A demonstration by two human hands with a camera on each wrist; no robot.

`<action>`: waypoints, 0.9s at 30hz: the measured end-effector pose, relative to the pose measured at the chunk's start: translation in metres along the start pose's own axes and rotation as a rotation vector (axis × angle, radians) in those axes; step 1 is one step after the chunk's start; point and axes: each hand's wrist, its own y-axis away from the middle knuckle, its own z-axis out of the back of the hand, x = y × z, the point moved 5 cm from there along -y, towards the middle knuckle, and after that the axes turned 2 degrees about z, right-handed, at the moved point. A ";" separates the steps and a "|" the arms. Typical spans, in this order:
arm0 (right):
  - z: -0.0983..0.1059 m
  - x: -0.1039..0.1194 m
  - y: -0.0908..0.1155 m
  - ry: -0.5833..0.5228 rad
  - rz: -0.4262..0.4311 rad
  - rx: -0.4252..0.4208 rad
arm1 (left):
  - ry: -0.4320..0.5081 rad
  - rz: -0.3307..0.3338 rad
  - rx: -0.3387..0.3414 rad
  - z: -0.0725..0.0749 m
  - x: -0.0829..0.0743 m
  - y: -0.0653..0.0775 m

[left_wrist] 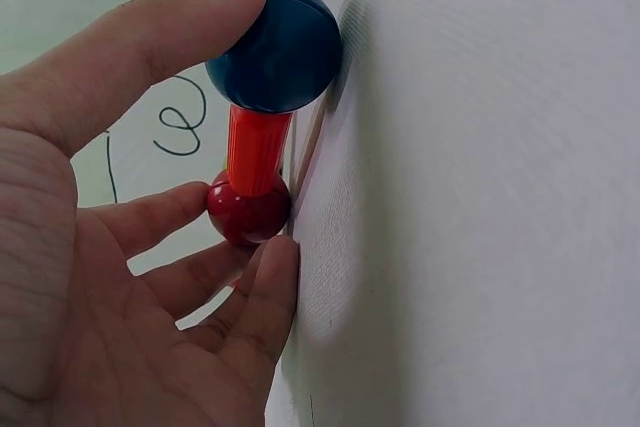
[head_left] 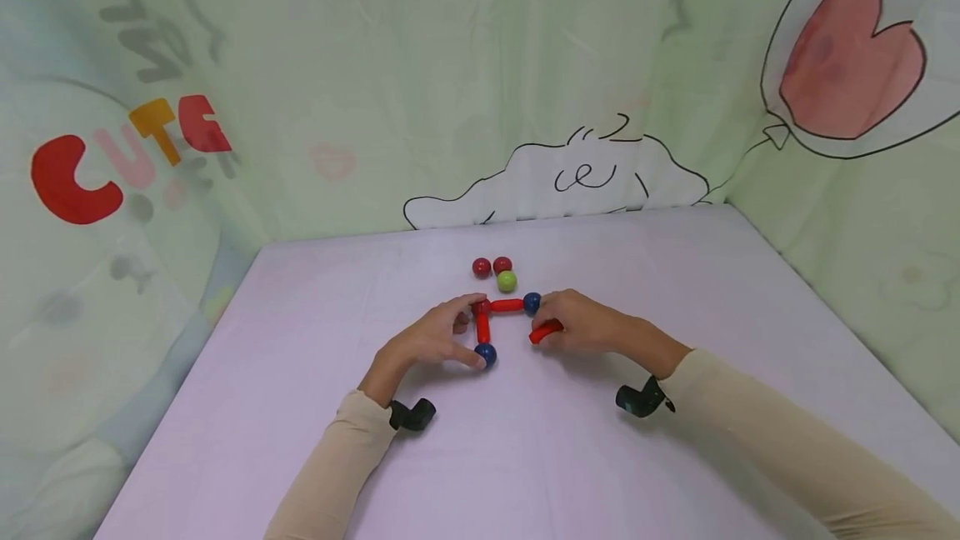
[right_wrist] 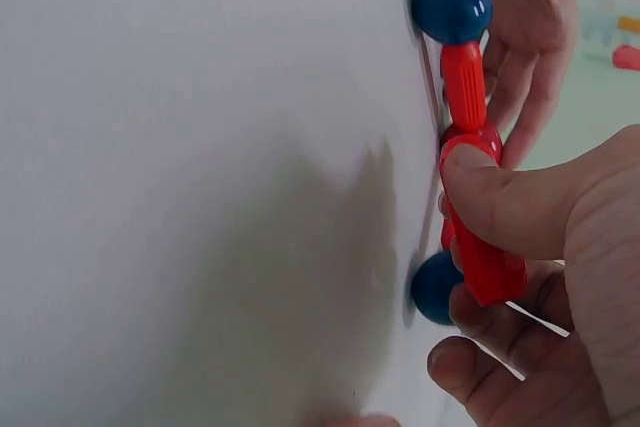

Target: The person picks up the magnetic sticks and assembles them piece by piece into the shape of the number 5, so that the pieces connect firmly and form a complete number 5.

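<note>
Pinched in the right hand (head_left: 576,320), 1 loose red rod (right_wrist: 488,257) sits right of the red corner ball (left_wrist: 250,211); the left hand (head_left: 433,335) grips that ball and the blue ball (left_wrist: 278,52) in front of it. Steady pressure should keep the 2 joined rods (head_left: 507,305) from twisting.

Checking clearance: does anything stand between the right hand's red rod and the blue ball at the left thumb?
Nothing visible does; in the head view, only the pale tabletop shows between the red rod and that blue ball.
</note>
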 end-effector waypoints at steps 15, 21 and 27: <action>-0.018 0.031 -0.011 0.007 0.103 -0.011 | 0.013 0.011 0.012 0.001 0.002 -0.001; -0.023 0.034 -0.014 -0.024 0.126 -0.023 | 0.019 0.020 0.014 0.001 0.004 0.000; -0.026 0.036 -0.017 -0.039 0.111 -0.020 | 0.027 0.033 0.017 0.001 0.005 0.000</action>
